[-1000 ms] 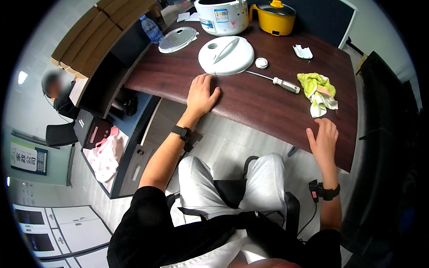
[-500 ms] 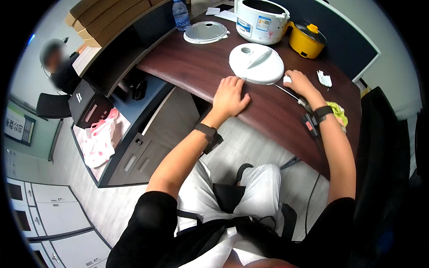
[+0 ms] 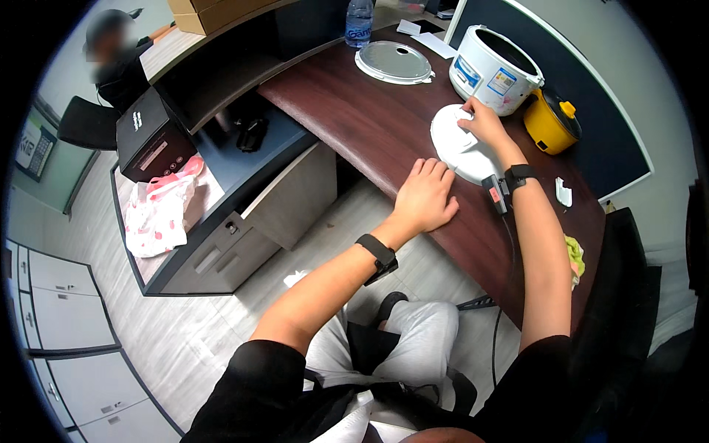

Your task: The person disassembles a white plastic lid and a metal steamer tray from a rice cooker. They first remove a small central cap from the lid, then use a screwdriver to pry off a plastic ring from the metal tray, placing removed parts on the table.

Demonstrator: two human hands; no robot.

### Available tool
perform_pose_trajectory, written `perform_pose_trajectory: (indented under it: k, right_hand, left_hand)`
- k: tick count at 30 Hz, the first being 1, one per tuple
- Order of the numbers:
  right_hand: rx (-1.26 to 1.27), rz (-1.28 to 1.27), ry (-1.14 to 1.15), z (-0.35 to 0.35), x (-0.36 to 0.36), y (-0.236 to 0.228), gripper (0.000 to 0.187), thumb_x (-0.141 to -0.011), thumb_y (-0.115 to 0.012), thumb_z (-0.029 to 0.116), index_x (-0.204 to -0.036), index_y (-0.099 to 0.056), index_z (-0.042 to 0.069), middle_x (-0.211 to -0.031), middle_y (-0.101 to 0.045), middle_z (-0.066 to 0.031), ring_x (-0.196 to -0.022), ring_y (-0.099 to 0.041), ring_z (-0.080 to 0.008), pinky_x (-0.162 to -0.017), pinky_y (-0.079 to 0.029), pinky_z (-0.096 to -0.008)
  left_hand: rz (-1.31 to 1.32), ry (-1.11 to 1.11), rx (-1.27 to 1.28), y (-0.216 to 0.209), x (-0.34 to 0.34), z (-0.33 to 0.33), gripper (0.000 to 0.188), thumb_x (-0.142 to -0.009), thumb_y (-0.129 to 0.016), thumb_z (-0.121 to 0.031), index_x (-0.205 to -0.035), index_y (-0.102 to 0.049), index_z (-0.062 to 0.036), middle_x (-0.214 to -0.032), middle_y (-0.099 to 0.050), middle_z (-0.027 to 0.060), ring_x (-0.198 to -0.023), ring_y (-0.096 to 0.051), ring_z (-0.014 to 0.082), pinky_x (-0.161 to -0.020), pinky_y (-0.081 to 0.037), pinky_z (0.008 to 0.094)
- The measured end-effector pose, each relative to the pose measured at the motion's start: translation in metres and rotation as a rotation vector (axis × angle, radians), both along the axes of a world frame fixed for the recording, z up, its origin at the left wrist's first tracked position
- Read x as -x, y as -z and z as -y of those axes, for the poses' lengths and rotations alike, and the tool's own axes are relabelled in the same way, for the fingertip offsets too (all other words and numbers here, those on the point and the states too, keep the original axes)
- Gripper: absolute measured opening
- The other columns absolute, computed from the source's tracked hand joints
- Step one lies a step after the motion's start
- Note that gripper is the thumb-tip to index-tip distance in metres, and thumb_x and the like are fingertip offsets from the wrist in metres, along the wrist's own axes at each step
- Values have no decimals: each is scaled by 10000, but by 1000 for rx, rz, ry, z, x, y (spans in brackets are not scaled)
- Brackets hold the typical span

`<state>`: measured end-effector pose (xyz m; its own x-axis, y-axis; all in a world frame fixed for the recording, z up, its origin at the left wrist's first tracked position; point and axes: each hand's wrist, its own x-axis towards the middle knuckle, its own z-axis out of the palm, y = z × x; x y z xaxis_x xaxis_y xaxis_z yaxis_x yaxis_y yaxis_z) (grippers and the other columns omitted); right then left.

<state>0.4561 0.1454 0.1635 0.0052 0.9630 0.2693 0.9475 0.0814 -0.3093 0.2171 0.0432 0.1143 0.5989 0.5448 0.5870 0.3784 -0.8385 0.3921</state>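
My left hand [image 3: 425,196] lies flat, fingers apart, on the dark brown desk [image 3: 369,118] near its front edge. My right hand [image 3: 484,124] reaches over the white round rice-cooker lid [image 3: 461,151] and grips its handle at the far side. The white rice cooker body [image 3: 493,70] stands open just behind the lid. A metal inner lid [image 3: 394,62] lies further left on the desk. Both wrists wear black bands.
A yellow pot [image 3: 550,122] stands right of the cooker, a water bottle [image 3: 359,21] at the back. A yellow-green cloth [image 3: 574,255] lies at the desk's right edge. A side cabinet holds a black box [image 3: 151,136] and a pink-spotted bag [image 3: 159,214]. A person [image 3: 118,55] sits far left.
My right hand has moved from the desk's right edge up to the white lid and closed on its handle. The left hand has stayed flat. My head has turned, shifting the view.
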Motion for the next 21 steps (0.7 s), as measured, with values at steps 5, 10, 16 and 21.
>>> perform_pose_trajectory:
  k: [5,10,16,21]
  right_hand:
    - [-51,-72,30,-1,7,11,141,-839,-608,201,-888,-614,69,-918,-632,-172,-875,-601,-361,-775,-470,-423]
    - [-104,113,48,-5,0,15,137,-835,-606,204,-916,-619,94,-944,-590,-160,-918,-579,-359,-815,-463,-427]
    - [2,111,154,-11,-4,13,202,-818,-622,245,-936,-602,82,-1009,-582,-158,-946,-578,-350,-842,-458,-432]
    - [-277,133,182,45,1,11,192,-841,-609,219,-972,-587,81,-1011,-581,-145,-970,-571,-336,-878,-427,-423]
  left_hand:
    - [-2,-29,3,2,4,-1,407,-736,-593,-288,-997,-558,22,-1061,-552,160,-1075,-480,306,-981,-345,403]
    - [3,-28,-1,3,3,0,399,-738,-588,-293,-988,-561,17,-1050,-557,153,-1073,-481,304,-978,-345,401]
    - [-30,-26,-8,0,2,5,400,-744,-579,-311,-985,-566,8,-1045,-560,146,-1062,-483,297,-977,-347,397]
    - [-21,-7,-40,-2,-9,6,422,-747,-583,-312,-1013,-560,13,-1063,-556,153,-1082,-476,304,-982,-343,403]
